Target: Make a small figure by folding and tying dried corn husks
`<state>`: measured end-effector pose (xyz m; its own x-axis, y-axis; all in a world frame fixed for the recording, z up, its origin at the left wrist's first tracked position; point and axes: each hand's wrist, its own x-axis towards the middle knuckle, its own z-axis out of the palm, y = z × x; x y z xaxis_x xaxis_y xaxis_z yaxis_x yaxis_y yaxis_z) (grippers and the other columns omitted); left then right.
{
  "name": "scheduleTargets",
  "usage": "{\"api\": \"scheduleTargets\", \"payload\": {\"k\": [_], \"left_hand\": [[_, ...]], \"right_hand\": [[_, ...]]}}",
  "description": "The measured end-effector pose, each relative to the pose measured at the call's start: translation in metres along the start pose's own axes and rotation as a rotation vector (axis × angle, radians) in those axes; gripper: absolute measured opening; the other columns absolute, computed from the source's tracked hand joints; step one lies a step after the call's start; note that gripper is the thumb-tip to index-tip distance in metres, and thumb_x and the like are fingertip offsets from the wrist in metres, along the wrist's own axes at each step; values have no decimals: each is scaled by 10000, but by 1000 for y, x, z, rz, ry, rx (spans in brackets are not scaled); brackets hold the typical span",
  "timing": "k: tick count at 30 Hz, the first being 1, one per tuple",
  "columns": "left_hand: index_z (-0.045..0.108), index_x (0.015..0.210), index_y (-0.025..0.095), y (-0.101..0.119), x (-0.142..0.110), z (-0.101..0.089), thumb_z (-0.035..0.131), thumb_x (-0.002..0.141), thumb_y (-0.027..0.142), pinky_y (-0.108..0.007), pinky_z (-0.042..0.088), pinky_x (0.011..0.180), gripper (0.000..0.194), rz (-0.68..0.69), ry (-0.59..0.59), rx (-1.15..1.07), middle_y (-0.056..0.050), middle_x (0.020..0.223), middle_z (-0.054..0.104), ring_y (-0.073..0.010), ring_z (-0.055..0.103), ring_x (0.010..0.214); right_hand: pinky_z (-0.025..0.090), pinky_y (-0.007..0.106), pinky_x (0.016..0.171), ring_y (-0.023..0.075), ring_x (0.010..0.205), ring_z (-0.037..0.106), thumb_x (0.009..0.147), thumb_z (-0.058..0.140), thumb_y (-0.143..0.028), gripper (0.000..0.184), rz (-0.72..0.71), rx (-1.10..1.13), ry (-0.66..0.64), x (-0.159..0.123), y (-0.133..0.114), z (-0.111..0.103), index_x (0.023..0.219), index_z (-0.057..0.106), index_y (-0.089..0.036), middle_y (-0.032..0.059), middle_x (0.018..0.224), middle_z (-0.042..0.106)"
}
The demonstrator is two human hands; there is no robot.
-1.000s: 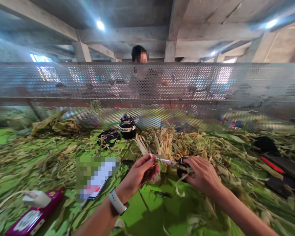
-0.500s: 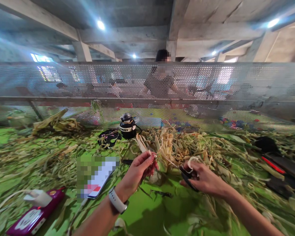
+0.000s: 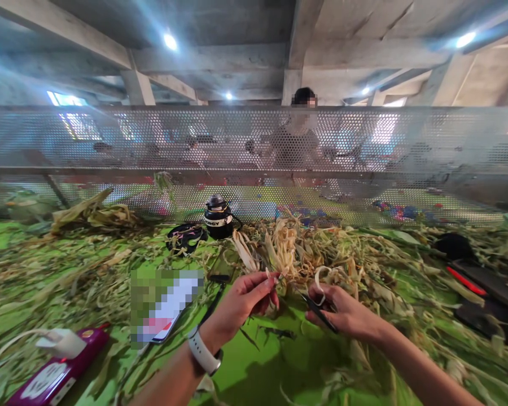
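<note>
My left hand (image 3: 256, 293) pinches a small pale bit of husk (image 3: 276, 277) between thumb and forefinger; fingers partly hide it. My right hand (image 3: 342, 310) is closed round dark-handled scissors (image 3: 319, 313), their thin tip pointing up and left toward the left fingers, with a gap between. A pale curled strip (image 3: 319, 279) loops above the right forefinger. Just beyond both hands rises a heap of dry corn husks (image 3: 285, 245). Under my left wrist lies a dark, slim tool (image 3: 217, 296), partly covered by the hand.
Plant scraps cover much of the green table (image 3: 275, 366). To the left lie a phone (image 3: 173, 307) and a purple power strip (image 3: 63, 363) with a white charger. A black jar (image 3: 218, 217) stands before the perforated metal screen (image 3: 186, 141). Behind it is a person (image 3: 298, 141).
My left hand has shifted slightly right and down. My right hand has moved slightly left, tilting the scissors, and the hands are closer together. The person beyond the screen has moved right.
</note>
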<state>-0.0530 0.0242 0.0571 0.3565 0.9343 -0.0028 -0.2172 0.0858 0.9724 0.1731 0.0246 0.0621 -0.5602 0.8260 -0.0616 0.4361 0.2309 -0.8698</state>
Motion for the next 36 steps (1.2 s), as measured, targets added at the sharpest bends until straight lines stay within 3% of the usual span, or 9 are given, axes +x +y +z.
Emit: {"api": "scheduleTargets", "payload": {"k": [13, 20, 25, 30, 33, 36], "left_hand": [[683, 762, 143, 0, 0, 1, 690, 722, 424, -194, 243, 445, 284, 8, 15, -10, -17, 586, 620, -63, 395, 442], [652, 777, 140, -3, 3, -1, 681, 739, 399, -184, 288, 457, 263, -5, 48, -30, -19, 625, 647, -66, 450, 460], [644, 938, 177, -6, 5, -6, 705, 729, 333, -242, 445, 694, 267, 51, 140, -134, -37, 790, 710, -153, 633, 725], [647, 992, 197, -6, 7, -6, 724, 717, 261, -247, 415, 866, 293, 115, 200, -223, -39, 923, 718, -168, 613, 979], [683, 888, 187, -5, 11, -6, 764, 663, 236, -210, 433, 804, 245, 148, 274, -327, -29, 942, 714, -145, 613, 943], [694, 809, 184, -4, 14, -7, 803, 596, 189, -170, 439, 647, 240, 142, 375, -434, 14, 839, 709, -86, 605, 733]], "right_hand": [[266, 198, 494, 84, 566, 303, 754, 636, -441, 356, 32, -7, 3, -1, -7, 3, 702, 394, -185, -65, 608, 327], [276, 188, 464, 74, 531, 312, 742, 640, -455, 378, 6, -33, 120, 4, 3, 7, 658, 393, -182, -77, 563, 336], [289, 193, 460, 76, 526, 331, 739, 616, -519, 413, -76, 43, 250, 9, 8, 5, 628, 406, -182, -62, 573, 353], [298, 204, 462, 83, 515, 379, 712, 605, -595, 453, -38, 158, 257, 9, 0, 2, 656, 437, -177, -40, 571, 435], [298, 200, 460, 81, 515, 388, 696, 637, -577, 449, -26, 190, 234, 7, -3, 3, 654, 448, -171, -36, 577, 454], [302, 197, 465, 77, 522, 389, 715, 643, -545, 431, -34, 214, 195, 5, -1, 5, 657, 438, -171, -44, 592, 428]]}}
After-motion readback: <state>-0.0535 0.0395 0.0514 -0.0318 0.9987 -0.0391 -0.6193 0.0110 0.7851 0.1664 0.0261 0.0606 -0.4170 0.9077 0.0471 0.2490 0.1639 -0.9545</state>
